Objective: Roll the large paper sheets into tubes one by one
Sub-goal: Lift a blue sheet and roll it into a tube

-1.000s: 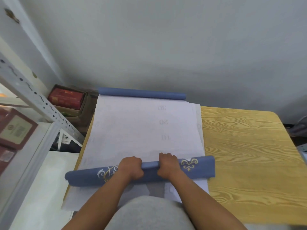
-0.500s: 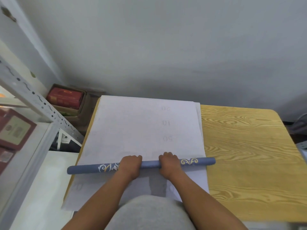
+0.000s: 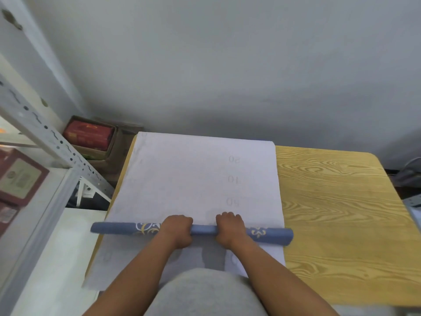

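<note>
Since a second ago the blue paper tube (image 3: pixel 204 229) became much thinner and tighter under my hands, and the far blue roll at the back edge is gone. The tube shows gold and white ornaments near both ends. Its long axis runs left to right, across the white sheets (image 3: pixel 200 179) on the table (image 3: pixel 337 213); its left end sticks out past the table edge. My left hand (image 3: pixel 178 230) and right hand (image 3: pixel 230 229) both have a closed grip, fingers curled over the tube.
</note>
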